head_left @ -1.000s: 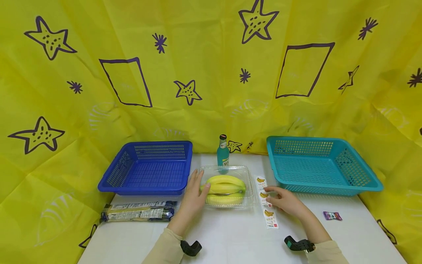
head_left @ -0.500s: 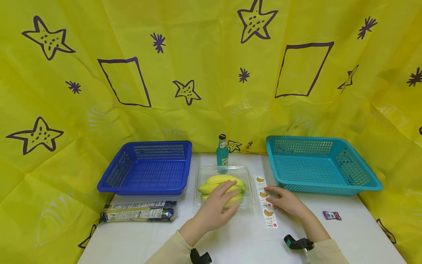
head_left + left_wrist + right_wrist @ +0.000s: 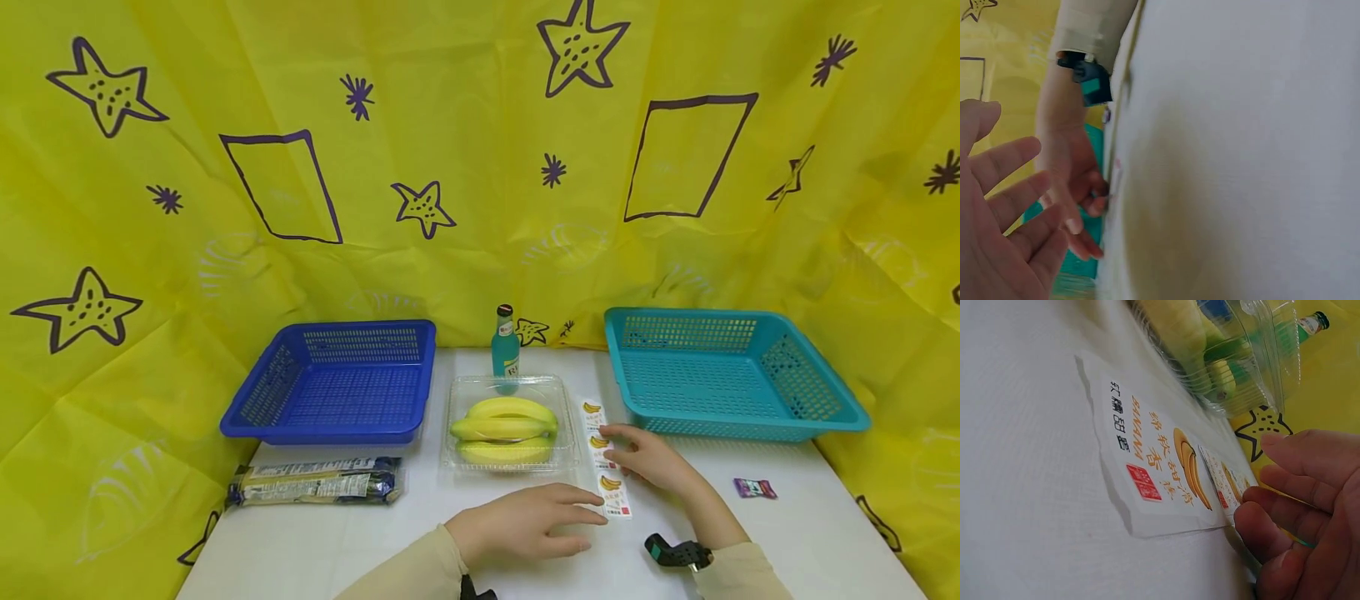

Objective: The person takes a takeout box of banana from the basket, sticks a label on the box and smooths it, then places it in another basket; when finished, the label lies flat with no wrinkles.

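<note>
A strip of banana labels (image 3: 614,495), white with banana pictures and red squares, lies on the table. My right hand (image 3: 651,457) is at the strip's right edge by its middle label, fingers loosely bent; the right wrist view shows its fingertips (image 3: 1257,525) close beside the label (image 3: 1147,450). My left hand (image 3: 528,523) hovers near the strip's lower end, fingers spread and holding nothing, as its open palm in the left wrist view shows. Behind it stands a clear plastic clamshell box (image 3: 566,454) with bananas (image 3: 506,427) inside.
A blue basket (image 3: 330,433) stands at left, a teal basket (image 3: 720,427) at right. A small bottle (image 3: 506,354) of blue-green drink is behind the box. A long plastic-wrapped package (image 3: 315,482) lies at left, a small purple wrapped packet (image 3: 754,488) at right.
My left hand has left the box's left side, crossed in front of the bananas and come down right to the strip's lower end. My right hand stays in place.
</note>
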Tool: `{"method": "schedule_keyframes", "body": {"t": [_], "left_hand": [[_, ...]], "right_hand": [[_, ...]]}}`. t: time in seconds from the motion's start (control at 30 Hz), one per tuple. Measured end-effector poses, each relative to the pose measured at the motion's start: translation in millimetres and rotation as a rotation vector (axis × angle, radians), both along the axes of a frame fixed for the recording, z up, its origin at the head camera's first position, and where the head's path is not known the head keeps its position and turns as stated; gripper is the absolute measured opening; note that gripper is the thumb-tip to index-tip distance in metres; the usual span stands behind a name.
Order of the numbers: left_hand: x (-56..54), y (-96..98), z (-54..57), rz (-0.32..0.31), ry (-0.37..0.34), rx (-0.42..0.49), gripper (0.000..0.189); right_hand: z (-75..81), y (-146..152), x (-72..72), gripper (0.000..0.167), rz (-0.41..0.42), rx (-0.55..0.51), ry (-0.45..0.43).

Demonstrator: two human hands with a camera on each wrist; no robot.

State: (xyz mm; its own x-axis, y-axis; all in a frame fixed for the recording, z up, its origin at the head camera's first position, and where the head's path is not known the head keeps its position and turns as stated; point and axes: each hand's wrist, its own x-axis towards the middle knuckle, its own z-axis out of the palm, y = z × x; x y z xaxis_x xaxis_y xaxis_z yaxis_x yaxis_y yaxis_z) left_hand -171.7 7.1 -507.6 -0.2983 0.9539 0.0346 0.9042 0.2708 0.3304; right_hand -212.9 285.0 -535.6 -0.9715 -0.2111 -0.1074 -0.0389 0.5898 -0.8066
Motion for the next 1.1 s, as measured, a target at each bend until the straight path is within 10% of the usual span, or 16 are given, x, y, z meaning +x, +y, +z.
{"method": "schedule_keyframes", "body": {"t": [0.73,1.1], "left_hand": [[-19.9,28.0,-35.2,0.062,0.023,-0.099,0.049],[-19.5,29.2,-39.0,0.098,0.064,-0.139,0.049]], "right_hand": [[-3.4,-1.7,2.6,0.046,0.031,-0.017,0.054],[-6.6,-3.4,5.9,0.028,0.054,0.098,0.245]]}}
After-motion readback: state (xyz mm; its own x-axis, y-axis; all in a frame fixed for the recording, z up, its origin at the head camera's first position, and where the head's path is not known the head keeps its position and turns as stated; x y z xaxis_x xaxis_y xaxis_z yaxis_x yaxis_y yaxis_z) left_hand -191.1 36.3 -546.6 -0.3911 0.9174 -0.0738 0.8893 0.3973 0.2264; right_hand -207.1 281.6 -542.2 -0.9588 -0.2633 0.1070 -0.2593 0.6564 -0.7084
